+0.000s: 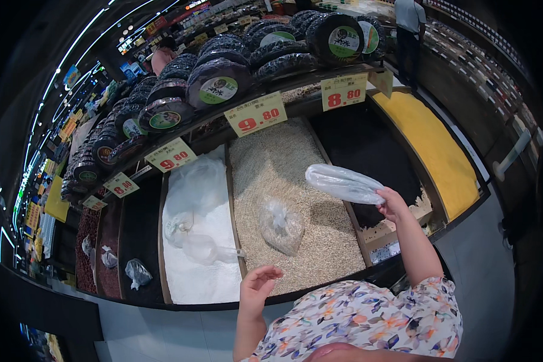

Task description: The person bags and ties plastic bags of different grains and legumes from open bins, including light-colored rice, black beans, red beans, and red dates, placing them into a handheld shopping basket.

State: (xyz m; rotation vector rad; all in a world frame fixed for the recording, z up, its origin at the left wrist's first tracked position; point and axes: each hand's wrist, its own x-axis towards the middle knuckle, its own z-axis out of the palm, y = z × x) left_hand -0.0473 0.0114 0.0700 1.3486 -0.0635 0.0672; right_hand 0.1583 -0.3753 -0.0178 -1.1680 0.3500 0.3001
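In my right hand (393, 205) is a long, whitish see-through plastic bag (344, 184), folded lengthwise. The fingers close on its right end, and it hangs in the air over the border between the grain bin and the black bin. My left hand (260, 286) is empty, its fingers loosely bent and apart from the thumb, above the near edge of the pale grain (320, 259). A knotted clear bag (281, 228) with grain in it lies on that grain. To its left, a clear plastic scoop (205, 248) rests on white grains or powder (193, 283).
Wooden dividers (235, 199) part the bins. Black grain (368, 151) and yellow grain (431, 145) lie to the right. Small tied bags (139, 273) sit in the left bins. Price signs (256, 113) hang below a shelf of round dark packages (217, 84). A person (409, 36) stands at the back.
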